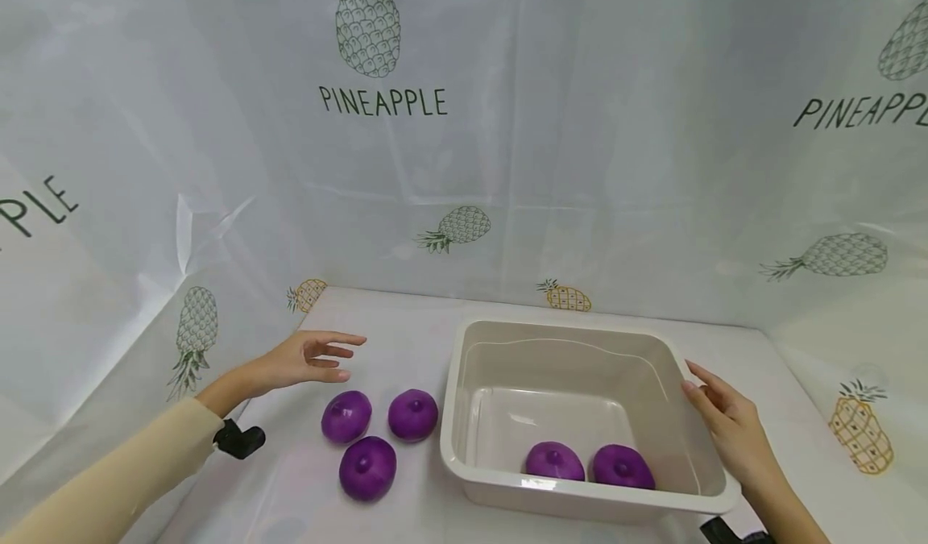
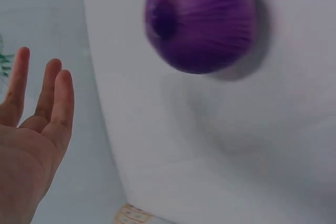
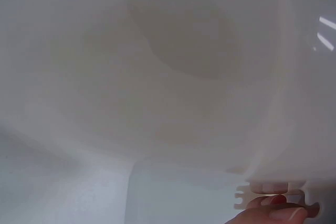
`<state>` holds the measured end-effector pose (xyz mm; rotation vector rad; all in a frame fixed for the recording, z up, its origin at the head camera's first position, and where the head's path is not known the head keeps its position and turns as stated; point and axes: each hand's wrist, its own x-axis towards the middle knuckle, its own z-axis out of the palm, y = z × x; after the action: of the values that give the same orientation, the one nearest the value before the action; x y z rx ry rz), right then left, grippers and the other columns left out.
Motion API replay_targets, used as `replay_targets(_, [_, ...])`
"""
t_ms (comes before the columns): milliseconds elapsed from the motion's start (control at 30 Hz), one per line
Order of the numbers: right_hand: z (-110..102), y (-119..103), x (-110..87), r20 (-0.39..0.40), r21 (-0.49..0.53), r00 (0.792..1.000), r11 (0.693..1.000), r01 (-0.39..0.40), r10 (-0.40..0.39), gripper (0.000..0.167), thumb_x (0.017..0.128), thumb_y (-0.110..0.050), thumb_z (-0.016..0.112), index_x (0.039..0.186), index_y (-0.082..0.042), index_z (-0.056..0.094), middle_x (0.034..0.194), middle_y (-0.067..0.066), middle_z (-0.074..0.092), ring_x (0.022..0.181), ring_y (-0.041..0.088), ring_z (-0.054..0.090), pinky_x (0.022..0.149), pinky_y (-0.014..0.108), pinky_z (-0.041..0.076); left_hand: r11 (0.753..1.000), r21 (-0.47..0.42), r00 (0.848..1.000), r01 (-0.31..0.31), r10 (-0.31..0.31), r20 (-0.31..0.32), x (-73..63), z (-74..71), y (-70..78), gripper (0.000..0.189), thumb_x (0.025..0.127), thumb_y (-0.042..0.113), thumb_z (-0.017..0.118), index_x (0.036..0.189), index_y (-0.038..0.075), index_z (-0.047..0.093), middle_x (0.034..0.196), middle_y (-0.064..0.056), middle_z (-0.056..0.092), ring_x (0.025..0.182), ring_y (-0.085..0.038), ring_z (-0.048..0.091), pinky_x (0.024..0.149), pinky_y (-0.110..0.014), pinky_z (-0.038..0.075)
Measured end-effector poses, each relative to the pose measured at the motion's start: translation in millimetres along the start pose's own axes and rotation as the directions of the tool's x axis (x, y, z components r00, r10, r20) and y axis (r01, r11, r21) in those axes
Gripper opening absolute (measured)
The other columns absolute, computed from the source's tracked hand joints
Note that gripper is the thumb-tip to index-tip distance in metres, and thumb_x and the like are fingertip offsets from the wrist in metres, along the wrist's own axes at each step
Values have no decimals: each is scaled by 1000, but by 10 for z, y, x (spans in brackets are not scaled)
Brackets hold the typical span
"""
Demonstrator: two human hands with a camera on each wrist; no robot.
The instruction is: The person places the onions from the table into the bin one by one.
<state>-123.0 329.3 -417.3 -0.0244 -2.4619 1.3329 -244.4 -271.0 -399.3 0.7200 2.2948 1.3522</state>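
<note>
My left hand (image 1: 312,359) hovers over the left side of the table with fingers spread, holding nothing. Just below it in the head view lie three round purple onions: one (image 1: 345,417) nearest the hand, another (image 1: 413,415) beside the tub, and a third (image 1: 367,469) closer to me. One purple onion (image 2: 202,22) shows large in the left wrist view, apart from the fingers. My right hand (image 1: 732,427) grips the right rim of a beige plastic tub (image 1: 573,500). Inside the tub, along its near wall, sit two more purple onions (image 1: 554,461) (image 1: 623,467).
A white cloth covers the table (image 1: 391,310). Behind and on both sides hang pale sheets (image 1: 616,149) printed with pineapples. Each wrist wears a black strap mount (image 1: 239,439).
</note>
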Motion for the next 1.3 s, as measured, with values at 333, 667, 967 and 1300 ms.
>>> replay_targets(333, [-8,18,11,-2,-1,1000,1000,4,-4,45,103,-11,56,141,12,45,81,-10,64,68,3,59,55,20,52,995,-94,999,19,-22,-28,-241,106,-474,61,93,14,72,148,5,47,154,-17,39,137,-51,35,108,-63,34])
replay_targets(667, [14,14,23,0,19,1000,1000,5,-5,44,103,-9,56,142,9,46,79,-8,64,67,4,59,54,20,52,988,-151,999,35,-40,-29,-365,252,-731,66,92,12,72,149,-2,42,154,-22,37,137,-55,31,108,-66,29])
replay_targets(967, [4,44,1,0,40,1000,999,-7,7,41,102,-8,56,143,-14,54,80,-9,64,68,4,60,55,20,53,984,-175,998,35,-43,-40,-362,379,-868,67,91,10,73,149,-1,42,153,-25,36,136,-54,35,109,-49,40])
replay_targets(1300, [12,51,1,-8,27,1000,1000,-7,7,44,102,-8,56,144,2,48,79,-8,64,67,4,59,54,20,52,985,-161,998,53,-56,-13,-288,463,-932,66,89,12,76,148,4,46,152,-18,43,136,-48,37,99,-20,44])
